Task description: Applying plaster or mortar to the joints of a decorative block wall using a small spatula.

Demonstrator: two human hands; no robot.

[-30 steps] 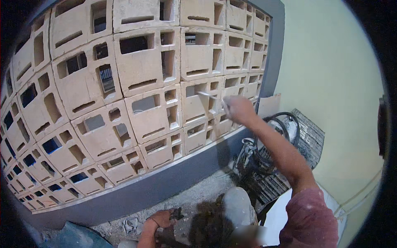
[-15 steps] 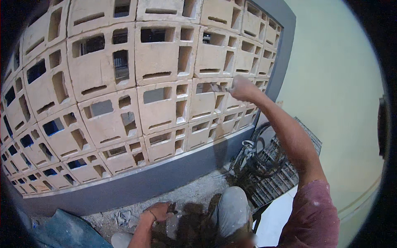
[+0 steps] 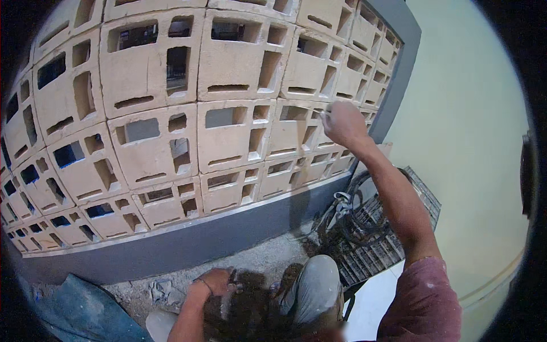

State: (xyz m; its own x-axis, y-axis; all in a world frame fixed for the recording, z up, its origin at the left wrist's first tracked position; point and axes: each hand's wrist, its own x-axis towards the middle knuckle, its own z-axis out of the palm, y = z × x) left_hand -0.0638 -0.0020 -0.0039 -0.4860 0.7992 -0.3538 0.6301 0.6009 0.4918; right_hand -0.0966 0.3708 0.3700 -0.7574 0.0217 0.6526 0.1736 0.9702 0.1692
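1. Shifted the right hand [image 3: 345, 125] slightly rightward since the earlier frame, off the wide opening right of centre and onto smaller gaps in the same row of the block wall [image 3: 228, 67]; brought the left hand [image 3: 216, 281] a little higher in the frame.
2. Held the right grip narrow around a pale tool [image 3: 324, 115], mostly hidden by the fist, in front of the block wall, right of centre in the upper half of the frame.
3. Could not tell the state of the left grip at lower centre; saw only a small dark object [image 3: 232, 276] beside the fingers.
4. Seemed at risk of scraping the right knuckles, from working so close to rough opening edges.
5. Seemed likely, with any sideways prying in a tight gap, to jam the pale tool or chip a block edge.
6. Appeared prone to misplacing the tip, from looking past a fist in the way.
7. Seemed open to overbalancing, from reaching far beyond the bent knee [image 3: 320, 285] above rough floor [image 3: 259, 261].
8. Risked, on judgement, losing the pale tool among the black cable coil [image 3: 367, 232] and slatted dark panel [image 3: 376, 259], right of centre, through any loosened hold.
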